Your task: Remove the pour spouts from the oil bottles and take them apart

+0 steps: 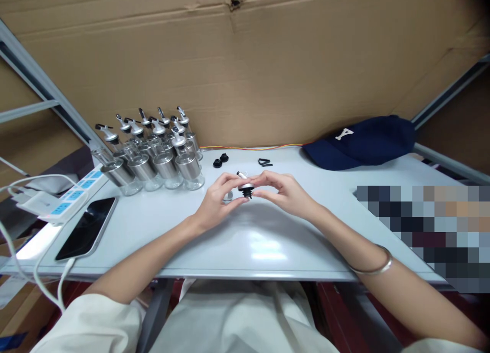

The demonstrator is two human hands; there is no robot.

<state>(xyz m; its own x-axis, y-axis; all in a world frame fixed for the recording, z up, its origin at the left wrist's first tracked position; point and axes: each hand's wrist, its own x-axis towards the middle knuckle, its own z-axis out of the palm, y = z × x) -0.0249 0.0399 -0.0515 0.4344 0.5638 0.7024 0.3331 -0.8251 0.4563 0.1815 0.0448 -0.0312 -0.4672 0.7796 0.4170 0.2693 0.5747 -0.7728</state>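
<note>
Between both hands, above the table, is a silver pourer spout (246,187) with a black ribbed stopper pointing down. My left hand (217,200) is closed on its left side with fingertips and thumb. From the right, my right hand (285,192) pinches the same spout. Under the left fingers a small shiny piece (228,195) partly shows; I cannot make out what it is. Beyond the hands lie two black stoppers (221,160) and some small black lever-like pieces (265,162).
Several glass bottles with steel sleeves (164,164), many topped by spouts, stand at the left. Near them lie a phone (87,229) with a cable and a power strip (74,196). A navy cap (360,144) rests at the back right. Cardboard (260,72) walls off the back.
</note>
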